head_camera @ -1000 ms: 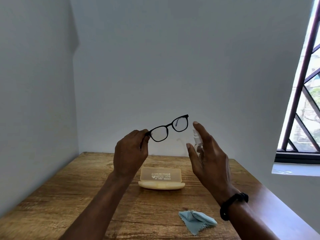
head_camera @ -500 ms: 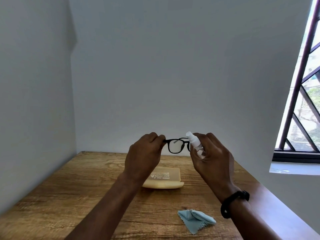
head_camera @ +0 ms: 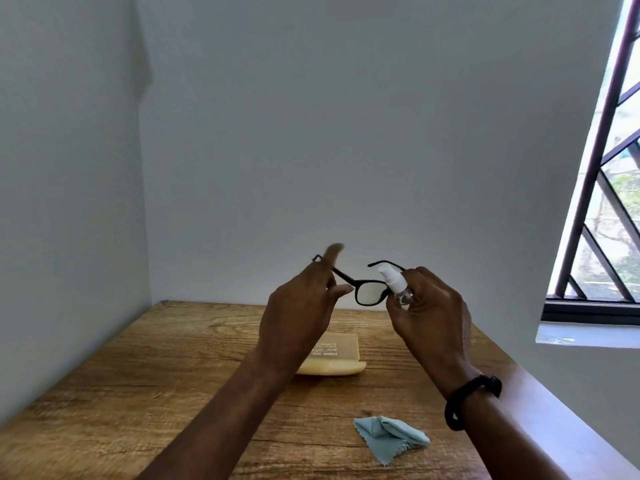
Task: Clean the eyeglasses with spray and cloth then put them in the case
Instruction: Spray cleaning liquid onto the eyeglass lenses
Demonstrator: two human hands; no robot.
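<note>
1. Though its lid stands open, the cream glasses case (head_camera: 341,355) on the wooden table (head_camera: 156,375) has its interior hidden behind the left forearm.
2. Black-framed eyeglasses (head_camera: 370,293) held in the air above the case. Long axis left-right, temples unfolded, pointing away toward the wall.
3. Left hand (head_camera: 298,313) pinches the frame's left end, index finger raised and blurred.
4. Right hand (head_camera: 433,306) curled round the clear spray bottle (head_camera: 393,278), white nozzle just beside the right lens.
5. Light-blue cloth (head_camera: 388,438) lies crumpled nearer than the case, to its right.

Brown wood-grain tabletop (head_camera: 138,393), 2 items on it.
1. Pale yellow hard eyeglasses case (head_camera: 341,367), lid raised, centre of tabletop toward far edge.
2. Light blue crumpled cleaning cloth (head_camera: 388,438), zigzag-cut edges, near right edge, well apart from case.
</note>
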